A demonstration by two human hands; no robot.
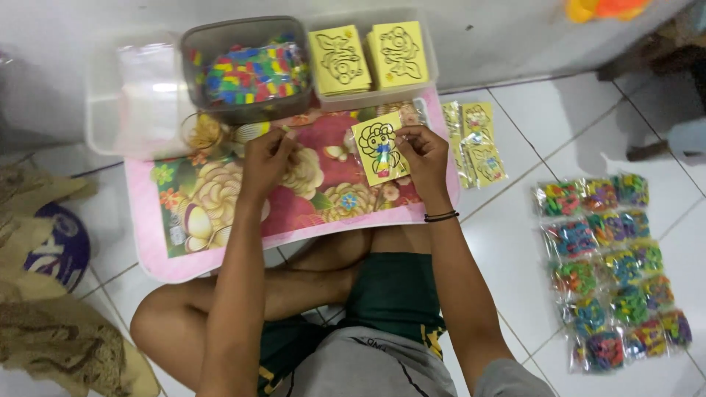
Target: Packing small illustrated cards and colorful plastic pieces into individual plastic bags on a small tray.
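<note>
The right hand (423,151) grips one yellow foam card with a black flower-figure outline (379,149), held over the pink floral tray table (220,250); a few coloured pieces already fill it, most is bare. The left hand (266,158) pinches something small; what it is I cannot tell. At three o'clock lie about seventeen finished clear bags of coloured pieces (610,268). At twelve o'clock stand two stacks of yellow cards (371,57) and one grey tub of coloured pieces (246,70).
</note>
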